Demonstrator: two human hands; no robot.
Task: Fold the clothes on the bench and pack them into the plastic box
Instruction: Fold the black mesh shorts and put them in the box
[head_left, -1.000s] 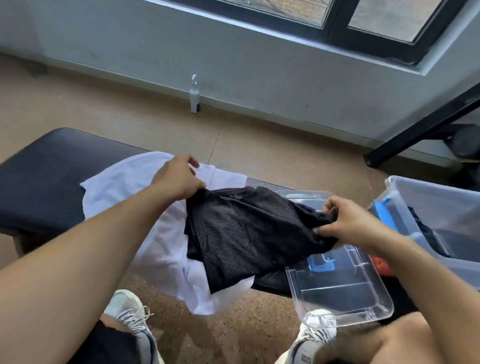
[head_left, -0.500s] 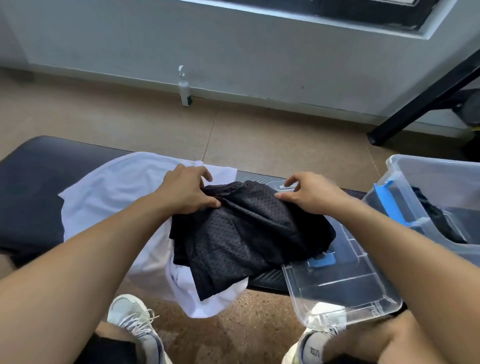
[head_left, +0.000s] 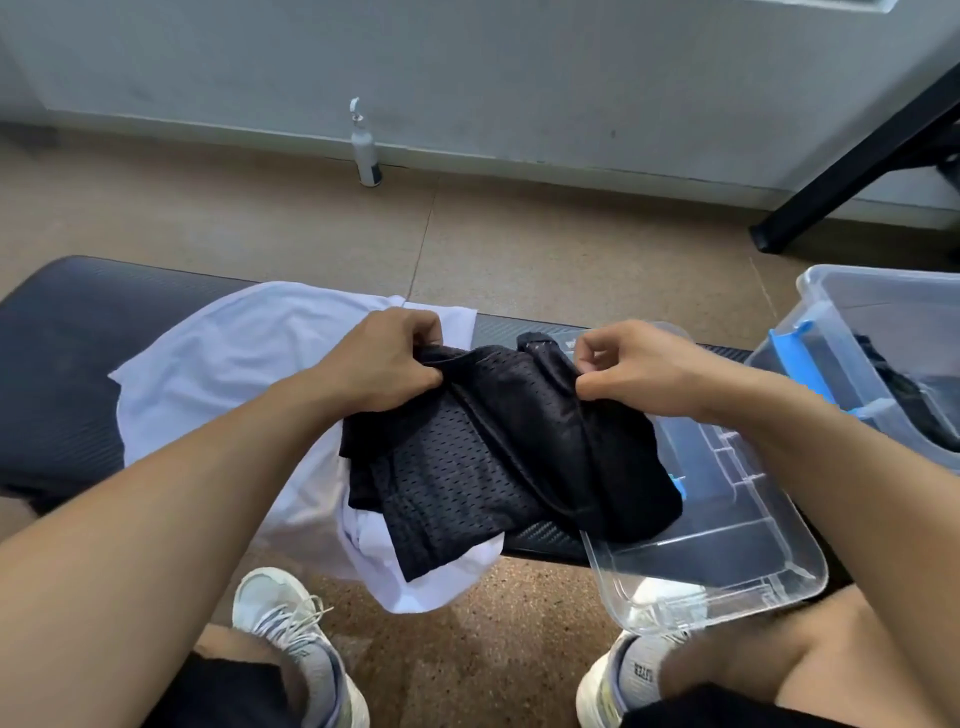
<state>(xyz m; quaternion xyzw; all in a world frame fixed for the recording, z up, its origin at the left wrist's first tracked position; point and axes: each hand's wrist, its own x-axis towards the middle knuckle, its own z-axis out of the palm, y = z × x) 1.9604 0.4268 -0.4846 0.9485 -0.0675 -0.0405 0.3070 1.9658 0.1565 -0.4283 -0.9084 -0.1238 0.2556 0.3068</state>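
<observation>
Black padded bench (head_left: 57, 364) is seen running left to right across the middle of the view, on a tan floor (head_left: 519, 239) below a grey wall (head_left: 467, 67)

White garment (head_left: 223, 364) is spread over the bench centre-left, its near edge draped off the front edge toward the floor

Clear plastic box (head_left: 883, 306) is placed at the right end of the view, partly cut off by the frame edge; a blue latch (head_left: 800, 358) is seen on its near wall and dark clothing (head_left: 904, 395) is visible inside

Clear lid (head_left: 753, 551) is laid flat just beside the box, on the bench's right part, its near end overhanging the front edge

Black mesh garment (head_left: 493, 457) is located on the bench between the two hands, bunched, lying partly on the white garment and partly over the lid's left edge; one corner is hung past the bench front

Upper left edge of the mesh garment is gripped by the left hand (head_left: 384, 364), fingers curled into the fabric

Upper right edge is pinched by the right hand (head_left: 639, 369), thumb and curled fingers closed on a fold; a strip of fabric is seen sticking up past the fingers

Black angled metal leg (head_left: 852, 161) is seen at upper right

Two pale sneakers (head_left: 296, 644) are seen on the floor below the bench

Small spray bottle (head_left: 363, 150) is stood upright on the floor against the wall, well apart from the bench
</observation>
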